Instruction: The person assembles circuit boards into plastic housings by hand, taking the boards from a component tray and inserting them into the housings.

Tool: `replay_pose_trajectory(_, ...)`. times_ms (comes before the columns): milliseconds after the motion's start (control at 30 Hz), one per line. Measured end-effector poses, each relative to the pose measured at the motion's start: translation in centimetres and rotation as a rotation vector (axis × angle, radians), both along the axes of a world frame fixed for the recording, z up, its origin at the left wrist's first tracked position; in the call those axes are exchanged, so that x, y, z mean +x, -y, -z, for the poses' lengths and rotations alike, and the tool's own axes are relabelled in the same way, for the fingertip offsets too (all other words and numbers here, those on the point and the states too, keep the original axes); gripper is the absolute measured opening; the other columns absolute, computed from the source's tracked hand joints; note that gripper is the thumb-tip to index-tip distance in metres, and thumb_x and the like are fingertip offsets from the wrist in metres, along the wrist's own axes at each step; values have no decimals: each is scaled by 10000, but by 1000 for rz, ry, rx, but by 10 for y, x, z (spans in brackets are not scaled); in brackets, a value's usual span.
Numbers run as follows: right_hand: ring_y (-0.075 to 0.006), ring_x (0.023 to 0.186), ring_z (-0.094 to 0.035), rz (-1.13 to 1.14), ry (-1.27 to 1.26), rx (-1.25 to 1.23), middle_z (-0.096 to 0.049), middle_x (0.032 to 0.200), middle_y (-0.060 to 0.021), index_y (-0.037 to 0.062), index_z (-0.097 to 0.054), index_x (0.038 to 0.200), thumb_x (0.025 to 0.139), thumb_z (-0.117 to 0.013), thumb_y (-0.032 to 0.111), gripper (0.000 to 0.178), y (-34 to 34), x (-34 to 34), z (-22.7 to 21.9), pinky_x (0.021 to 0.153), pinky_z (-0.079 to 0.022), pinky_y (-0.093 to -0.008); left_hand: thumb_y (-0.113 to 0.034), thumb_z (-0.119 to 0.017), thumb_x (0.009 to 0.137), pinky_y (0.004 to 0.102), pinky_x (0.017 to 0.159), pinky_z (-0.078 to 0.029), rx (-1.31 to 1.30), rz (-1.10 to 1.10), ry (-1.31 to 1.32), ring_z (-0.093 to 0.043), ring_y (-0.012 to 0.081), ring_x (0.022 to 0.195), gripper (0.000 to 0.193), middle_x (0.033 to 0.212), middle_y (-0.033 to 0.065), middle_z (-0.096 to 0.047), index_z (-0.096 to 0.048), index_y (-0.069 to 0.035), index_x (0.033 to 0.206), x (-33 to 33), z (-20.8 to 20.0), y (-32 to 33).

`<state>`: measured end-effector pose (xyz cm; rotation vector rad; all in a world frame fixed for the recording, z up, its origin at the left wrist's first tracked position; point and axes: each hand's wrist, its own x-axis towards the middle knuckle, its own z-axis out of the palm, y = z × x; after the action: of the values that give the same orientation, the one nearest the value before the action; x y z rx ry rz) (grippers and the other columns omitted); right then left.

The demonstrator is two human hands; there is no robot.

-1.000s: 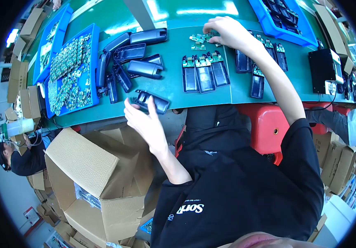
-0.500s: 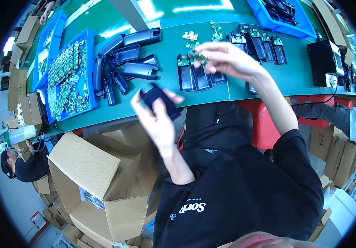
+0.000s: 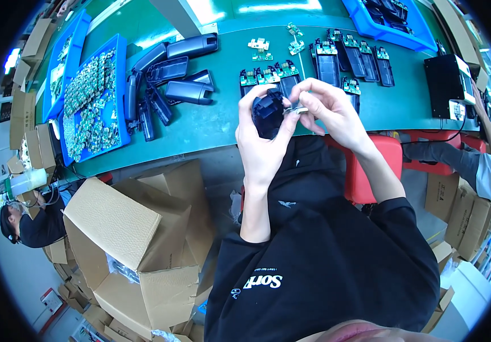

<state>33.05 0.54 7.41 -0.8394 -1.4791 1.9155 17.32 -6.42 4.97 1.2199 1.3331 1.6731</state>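
Note:
In front of my chest, just over the table's near edge, my left hand (image 3: pixel 257 139) grips a black plastic housing (image 3: pixel 267 111) stood on end. My right hand (image 3: pixel 334 114) pinches a small circuit board (image 3: pixel 297 109) at the housing's right side; only a pale edge of it shows between the fingers. Whether the board sits inside the housing I cannot tell. Right behind my hands lie several housings with green boards (image 3: pixel 269 74) at their far ends, partly covered by my fingers. Loose small boards (image 3: pixel 261 50) rest beyond them.
Empty-looking black housings (image 3: pixel 188 91) are heaped left of my hands. Blue trays of boards (image 3: pixel 121 85) stand further left. More fitted housings (image 3: pixel 326 65) lie right, near a blue bin (image 3: pixel 391 37) and a black box device (image 3: pixel 451 88). An open carton (image 3: pixel 114 222) stands below the table.
My left hand has moved right and up with the housing, turning it on end. My right hand has come down from the row of housings with the board, and both hands now meet.

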Motion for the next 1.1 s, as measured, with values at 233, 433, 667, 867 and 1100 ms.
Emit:
replay_pose_trajectory(233,-129,723,-647,142,137,594,-692,908,-61,5,-647,1114,952,-662,109,193,2,-6,-3,639,-503,-241,7,-734,866,281,817,-536,-190,72,241,-642,112,881,511,970,60,-656,-470,-30,1302,-4,-11,4)
replay_pose_trajectory(433,-179,826,-692,138,245,910,-721,955,-85,16,-704,1065,826,-745,0,243,4,-1,-1,728,-545,-282,-1,-648,929,273,772,-525,-255,181,329,-639,123,797,483,929,63,-645,-415,-12,1352,-9,-13,8)
replay_pose_trajectory(667,-214,874,-702,175,240,1058,-725,976,-93,30,-740,995,775,-780,-12,227,-1,3,-21,775,-553,-295,-125,-515,1027,278,721,-503,-266,351,282,-629,131,746,453,882,87,-637,-331,14,1417,-5,-7,19)
replay_pose_trajectory(867,-210,898,-684,150,214,1152,-708,952,-68,38,-749,976,739,-808,-6,248,-1,1,-21,757,-545,-300,-182,-394,1085,292,696,-535,-206,423,214,-618,145,742,366,997,113,-589,-348,7,1395,-3,-14,23)
replay_pose_trajectory(1100,-197,892,-664,185,235,1192,-687,967,-59,47,-765,962,702,-837,1,273,6,-1,-19,743,-534,-312,-205,-375,1092,294,646,-489,-232,385,259,-620,133,667,372,845,91,-642,-382,17,1391,-3,-16,26)
